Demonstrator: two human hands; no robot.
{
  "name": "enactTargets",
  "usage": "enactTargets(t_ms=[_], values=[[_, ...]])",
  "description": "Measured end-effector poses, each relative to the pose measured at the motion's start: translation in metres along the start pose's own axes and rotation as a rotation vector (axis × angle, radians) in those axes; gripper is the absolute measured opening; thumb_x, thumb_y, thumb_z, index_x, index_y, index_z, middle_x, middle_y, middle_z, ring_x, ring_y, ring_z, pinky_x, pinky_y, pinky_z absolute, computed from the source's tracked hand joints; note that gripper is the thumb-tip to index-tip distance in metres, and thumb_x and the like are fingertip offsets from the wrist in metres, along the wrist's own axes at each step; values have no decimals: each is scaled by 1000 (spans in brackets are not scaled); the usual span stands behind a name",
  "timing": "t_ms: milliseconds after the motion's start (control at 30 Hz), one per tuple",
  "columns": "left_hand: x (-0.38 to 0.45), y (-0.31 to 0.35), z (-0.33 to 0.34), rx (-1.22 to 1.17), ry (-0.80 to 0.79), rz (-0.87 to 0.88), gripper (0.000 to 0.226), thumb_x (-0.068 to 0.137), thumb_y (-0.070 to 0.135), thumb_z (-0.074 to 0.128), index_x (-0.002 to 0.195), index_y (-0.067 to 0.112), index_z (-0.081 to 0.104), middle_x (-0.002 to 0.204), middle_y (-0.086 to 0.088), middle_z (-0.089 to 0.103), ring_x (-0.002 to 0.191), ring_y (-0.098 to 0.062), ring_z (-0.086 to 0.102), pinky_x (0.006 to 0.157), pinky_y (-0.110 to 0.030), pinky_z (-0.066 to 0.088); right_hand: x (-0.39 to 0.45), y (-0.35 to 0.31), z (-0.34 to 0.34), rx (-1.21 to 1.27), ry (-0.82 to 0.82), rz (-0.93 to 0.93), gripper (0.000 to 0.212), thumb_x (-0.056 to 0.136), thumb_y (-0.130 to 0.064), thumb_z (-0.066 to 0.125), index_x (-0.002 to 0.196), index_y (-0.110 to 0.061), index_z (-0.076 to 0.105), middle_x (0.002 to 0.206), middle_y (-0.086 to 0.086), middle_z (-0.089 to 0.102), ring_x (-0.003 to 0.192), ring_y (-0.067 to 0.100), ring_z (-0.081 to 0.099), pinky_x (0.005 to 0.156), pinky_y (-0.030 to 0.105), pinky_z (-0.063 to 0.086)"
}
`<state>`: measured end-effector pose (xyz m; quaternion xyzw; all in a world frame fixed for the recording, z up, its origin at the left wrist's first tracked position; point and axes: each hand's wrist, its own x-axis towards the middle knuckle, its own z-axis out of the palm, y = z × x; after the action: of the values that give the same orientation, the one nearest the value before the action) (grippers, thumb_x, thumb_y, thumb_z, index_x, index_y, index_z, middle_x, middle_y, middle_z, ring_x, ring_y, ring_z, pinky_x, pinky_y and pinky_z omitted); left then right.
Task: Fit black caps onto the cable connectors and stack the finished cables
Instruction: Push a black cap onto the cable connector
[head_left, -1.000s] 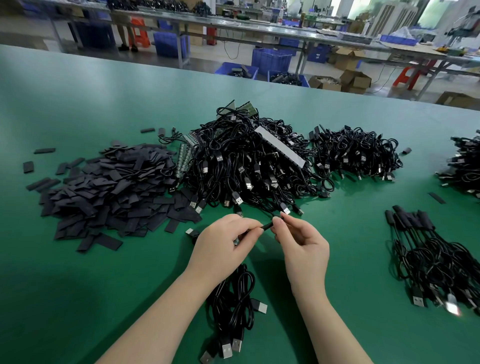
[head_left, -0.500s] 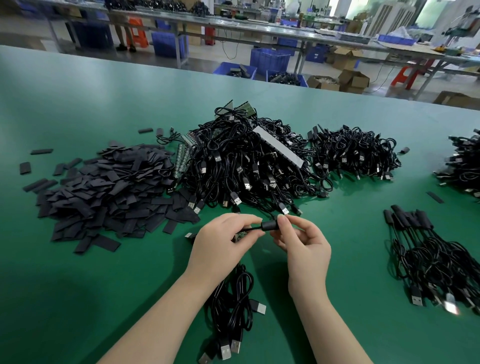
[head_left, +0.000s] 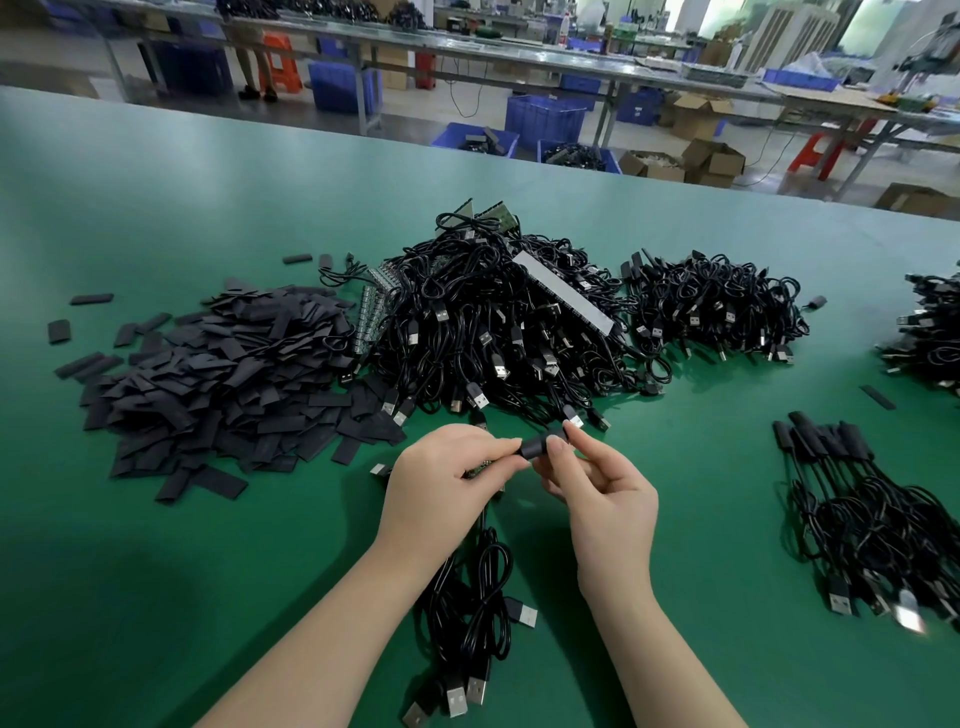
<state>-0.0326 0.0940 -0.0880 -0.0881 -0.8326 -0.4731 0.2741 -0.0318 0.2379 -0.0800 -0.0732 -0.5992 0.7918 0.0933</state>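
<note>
Pinching a short black tubular cap between right hand fingertips and left hand, above green table centre; flat black caps heap at nine o'clock, capped black cables stack at three o'clock.

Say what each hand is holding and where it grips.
The right hand pinches the black cap at its right end; the left hand grips the cable's connector end, mostly hidden, at the cap's left.

My left hand and right hand were bare: no gloves, rings or watch seen. Both forearms were uncovered to the lower frame edge, no sleeve in view. Fingernails were short and unpainted, with no markings.
</note>
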Motion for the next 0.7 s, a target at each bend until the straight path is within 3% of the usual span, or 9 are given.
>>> enactTargets(t_ms=[700], values=[[4,4,-1,-53,82,-12,19,79,16,79,98,20,79,84,14,69,85,-4,64,74,-17,51,-1,2,2,67,-97,37,31,89,-5,70,114,-23,69,87,9,77,94,21,74,81,26,59]])
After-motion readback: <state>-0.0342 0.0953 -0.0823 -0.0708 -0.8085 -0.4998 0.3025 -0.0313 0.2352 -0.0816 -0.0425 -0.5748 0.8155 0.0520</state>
